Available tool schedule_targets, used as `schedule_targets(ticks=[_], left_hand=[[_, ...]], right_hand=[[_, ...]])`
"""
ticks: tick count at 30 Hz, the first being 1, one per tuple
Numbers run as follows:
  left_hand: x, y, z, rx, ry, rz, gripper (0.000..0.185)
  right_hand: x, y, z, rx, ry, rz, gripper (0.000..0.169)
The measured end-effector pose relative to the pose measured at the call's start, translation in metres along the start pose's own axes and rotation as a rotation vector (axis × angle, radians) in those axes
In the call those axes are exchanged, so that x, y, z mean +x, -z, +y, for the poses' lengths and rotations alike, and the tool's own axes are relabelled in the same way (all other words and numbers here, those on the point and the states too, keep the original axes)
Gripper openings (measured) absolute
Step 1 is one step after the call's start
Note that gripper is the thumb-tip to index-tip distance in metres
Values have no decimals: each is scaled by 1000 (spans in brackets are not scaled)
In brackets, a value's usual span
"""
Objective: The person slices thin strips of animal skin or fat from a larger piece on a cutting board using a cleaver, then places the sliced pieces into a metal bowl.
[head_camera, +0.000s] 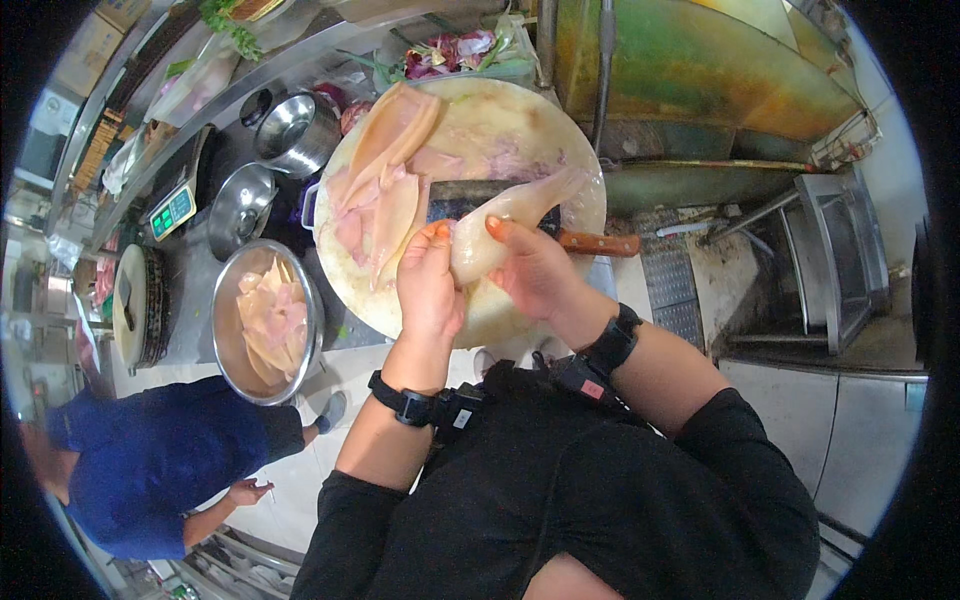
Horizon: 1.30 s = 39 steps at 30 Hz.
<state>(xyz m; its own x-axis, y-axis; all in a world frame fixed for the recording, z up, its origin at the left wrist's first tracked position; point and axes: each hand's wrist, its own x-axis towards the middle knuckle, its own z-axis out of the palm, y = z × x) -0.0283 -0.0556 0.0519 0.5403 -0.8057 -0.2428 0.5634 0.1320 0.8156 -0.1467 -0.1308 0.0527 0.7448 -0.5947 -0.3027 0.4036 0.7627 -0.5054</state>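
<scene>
Both my hands hold a pale, translucent piece of raw meat, perhaps squid (499, 225), above a round cutting board (480, 322). My left hand (427, 281) grips its near left end between thumb and fingers. On its right side is my right hand (532, 270), thumb on top. Beneath the piece lies a cleaver (457, 196), its wooden handle (600, 243) pointing right and its blade partly hidden. More pale pink and orange-tinted raw pieces (390, 195) lie on the board's left part. A steel bowl (225, 330) left of the board contains similar pieces (274, 322).
A steel pot (296, 131), a steel basin (240, 214) and a digital scale (174, 214) stand left of the board. Behind it is a container (517, 69) with red onion scraps. A co-worker in blue (165, 457) is at the lower left. A metal stand (832, 262) is at the right.
</scene>
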Motion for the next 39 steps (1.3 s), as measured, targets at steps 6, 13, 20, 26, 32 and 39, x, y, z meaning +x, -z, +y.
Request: schedule_targets(ticks=[6,13,20,26,32,39], left_hand=[[-5,4,11,826,-462,74,10],[-5,-7,25,1292,-888,3,12],[3,2,29,1363,-730,-59,8],[6,10,29,1346,-686,-31,10],[12,21,33,1195,-513,63,10],[11,18,47,134,220,-56,10]], right_hand=[[1,4,-3,-35,35,32,31],[4,4,1,-208,-2,125,31],[3,-3,1,-501,75,215,23],[3,-8,-2,-530,22,208,25],[6,-2,-1,-493,26,197,24],[5,-5,-7,-480,-51,212,23]])
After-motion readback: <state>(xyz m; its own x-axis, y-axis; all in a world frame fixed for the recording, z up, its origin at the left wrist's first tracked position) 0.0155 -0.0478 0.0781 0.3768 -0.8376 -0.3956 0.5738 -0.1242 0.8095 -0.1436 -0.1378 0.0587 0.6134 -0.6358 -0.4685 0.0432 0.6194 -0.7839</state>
